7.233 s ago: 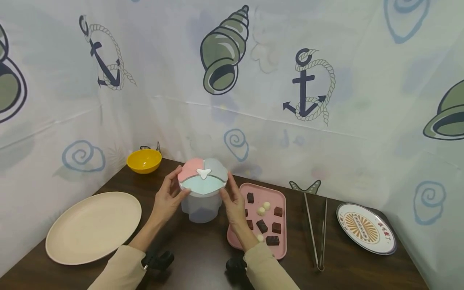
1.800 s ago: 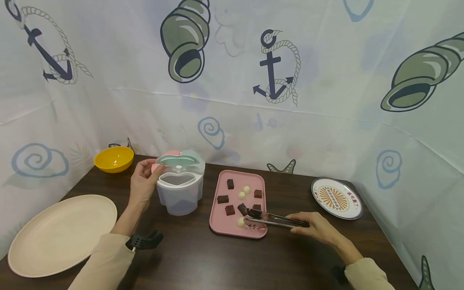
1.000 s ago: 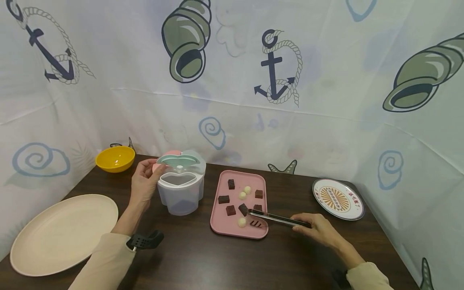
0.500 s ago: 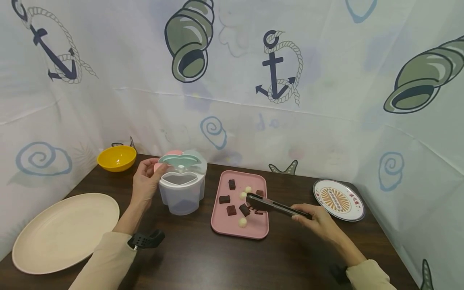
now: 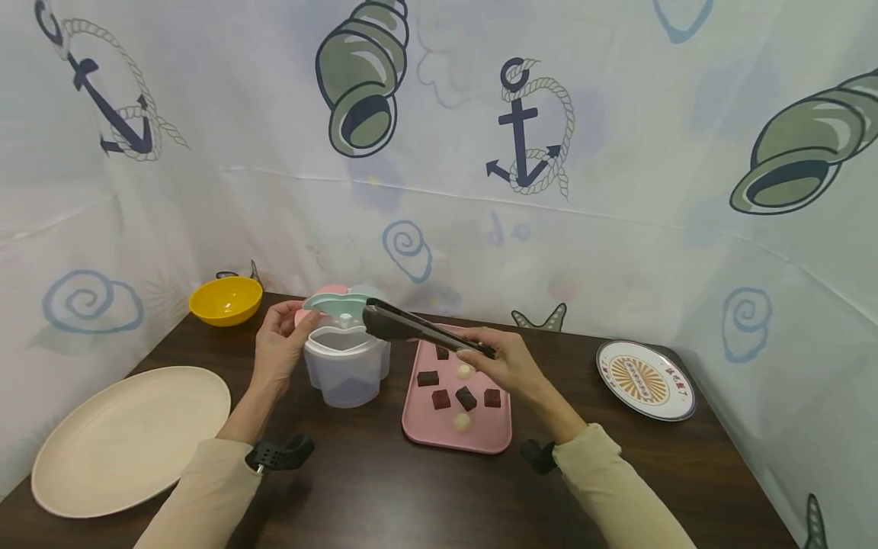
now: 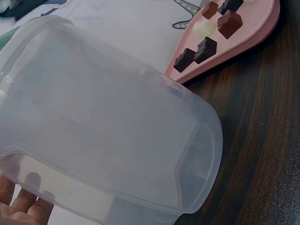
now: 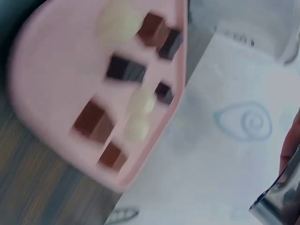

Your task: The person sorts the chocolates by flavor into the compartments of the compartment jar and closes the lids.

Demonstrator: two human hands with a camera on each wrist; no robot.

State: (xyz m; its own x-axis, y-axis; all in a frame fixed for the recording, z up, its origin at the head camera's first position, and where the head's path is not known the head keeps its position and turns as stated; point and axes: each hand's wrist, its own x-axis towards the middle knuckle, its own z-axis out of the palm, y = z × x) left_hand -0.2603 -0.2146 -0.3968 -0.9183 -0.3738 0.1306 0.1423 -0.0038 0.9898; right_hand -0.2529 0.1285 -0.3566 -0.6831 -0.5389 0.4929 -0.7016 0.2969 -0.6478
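Observation:
My left hand [image 5: 280,343] grips the rim of a translucent, lobed snack box [image 5: 346,377], thumb by the pink part of its lid. The teal flap [image 5: 328,305] is tipped up, uncovering the front compartment. In the left wrist view, fingertips [image 6: 23,201] show at the box's side. My right hand [image 5: 507,362] holds metal tongs [image 5: 428,333]; their dark tips are over the box's right side, by the raised flap. What is between the tips cannot be seen. Right of the box lies a pink tray [image 5: 428,431] with dark chocolates [image 5: 466,397], brown ones [image 5: 492,397] and white ones [image 5: 463,422].
A large cream oval plate [image 5: 130,442] lies at the left, with a yellow bowl [image 5: 226,301] behind it. At the far right is a white patterned plate [image 5: 645,380]. Hanging printed cloth [image 5: 453,191] borders the table at the back and sides.
My right hand has swung the tongs left and up from the tray to the box. A dark chocolate seen earliest at the tray's front right is gone from there. The teal flap was down then.

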